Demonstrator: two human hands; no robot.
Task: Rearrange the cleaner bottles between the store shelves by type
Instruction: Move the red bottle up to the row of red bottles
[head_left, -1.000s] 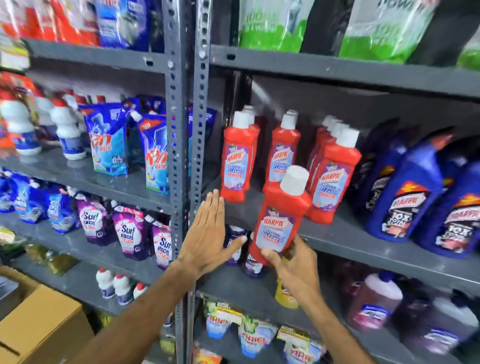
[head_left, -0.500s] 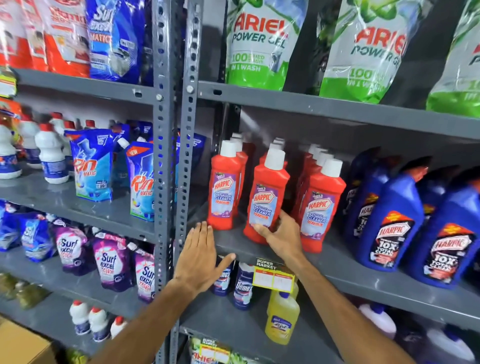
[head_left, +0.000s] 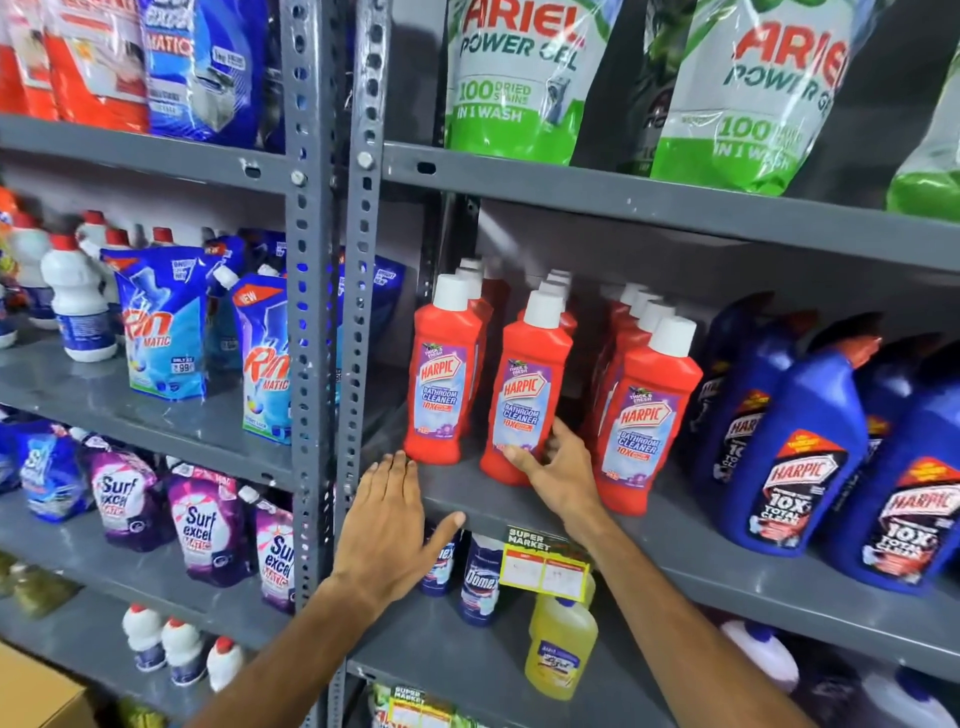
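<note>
Three rows of red Harpic bathroom cleaner bottles stand on the grey middle shelf (head_left: 691, 545). The front bottle of the middle row (head_left: 527, 389) stands upright on the shelf, and my right hand (head_left: 558, 470) wraps its fingers around its base. My left hand (head_left: 387, 525) lies flat, fingers spread, on the shelf's front edge beside the left red bottle (head_left: 441, 384). Another red row (head_left: 647, 415) stands right of my hand. Blue Harpic bottles (head_left: 802, 457) fill the shelf's right side.
Green Ariel pouches (head_left: 511, 83) hang over the shelf above. Below are Domex bottles (head_left: 480, 582), a yellow bottle (head_left: 561, 654) and a price tag (head_left: 545, 564). The left rack holds Rin pouches (head_left: 163, 332), Surf Excel pouches (head_left: 205, 525) and white bottles (head_left: 78, 301). Grey uprights (head_left: 332, 312) divide the racks.
My right hand has carried the red bottle up from below shelf level and set it upright at the front of the middle row. My left hand has stayed on the shelf edge.
</note>
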